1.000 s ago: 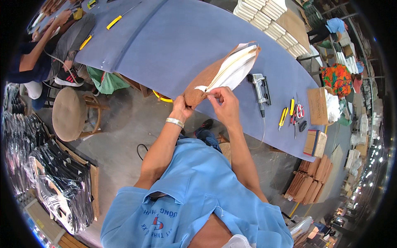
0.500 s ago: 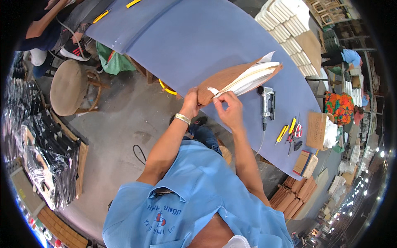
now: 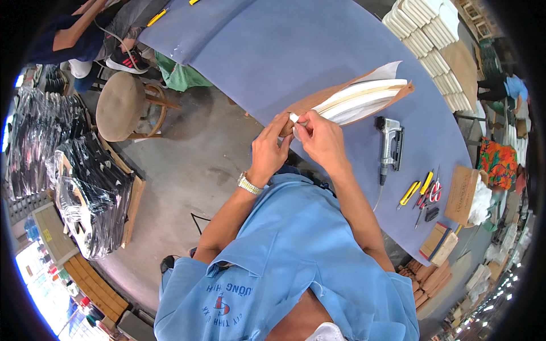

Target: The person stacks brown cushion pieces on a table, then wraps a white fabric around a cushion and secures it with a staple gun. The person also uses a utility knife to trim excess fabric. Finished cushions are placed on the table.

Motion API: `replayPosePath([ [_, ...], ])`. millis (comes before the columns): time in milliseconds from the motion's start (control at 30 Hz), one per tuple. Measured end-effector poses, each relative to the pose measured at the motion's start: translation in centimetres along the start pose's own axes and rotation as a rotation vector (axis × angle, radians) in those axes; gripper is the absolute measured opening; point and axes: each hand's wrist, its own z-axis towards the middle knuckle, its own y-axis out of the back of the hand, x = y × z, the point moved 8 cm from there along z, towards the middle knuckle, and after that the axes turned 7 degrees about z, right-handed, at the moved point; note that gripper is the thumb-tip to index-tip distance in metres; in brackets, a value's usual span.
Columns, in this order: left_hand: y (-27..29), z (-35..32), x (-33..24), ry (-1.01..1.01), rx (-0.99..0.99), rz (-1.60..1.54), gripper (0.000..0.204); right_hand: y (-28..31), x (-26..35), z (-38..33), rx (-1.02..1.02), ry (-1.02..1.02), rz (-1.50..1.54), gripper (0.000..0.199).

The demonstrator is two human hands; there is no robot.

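My left hand (image 3: pixel 269 149) and my right hand (image 3: pixel 318 138) meet at the near end of a long brown paper bag (image 3: pixel 348 99) that lies on the blue table (image 3: pixel 296 51). Both pinch the white paper that sticks out of the bag's near end. White sheets show along the bag's open side and past its far end. A silver watch is on my left wrist.
A grey staple gun (image 3: pixel 392 146) lies right of the bag. Further right are yellow and red hand tools (image 3: pixel 422 191) and brown cardboard pieces (image 3: pixel 462 193). A round stool (image 3: pixel 120 105) stands on the floor at left, near another person (image 3: pixel 74 34). Stacks of white boxes (image 3: pixel 426 28) line the table's far side.
The view has shifted, so the table and bag sit further right and up. My hands have closed together on the bag's near end, both pinching the white paper.
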Motion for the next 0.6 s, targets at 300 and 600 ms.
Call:
replayPosePath([
  [300,-0.3,2.0,-2.2,-0.047,-0.177,0.033,0.056,2.0,1.1,2.4,0.187,0.061,-0.013,0.010],
  [600,-0.3,1.5,-0.7,0.012,-0.142,-0.007,0.054,0.7,0.1,2.1,0.141,-0.094,-0.057,0.018],
])
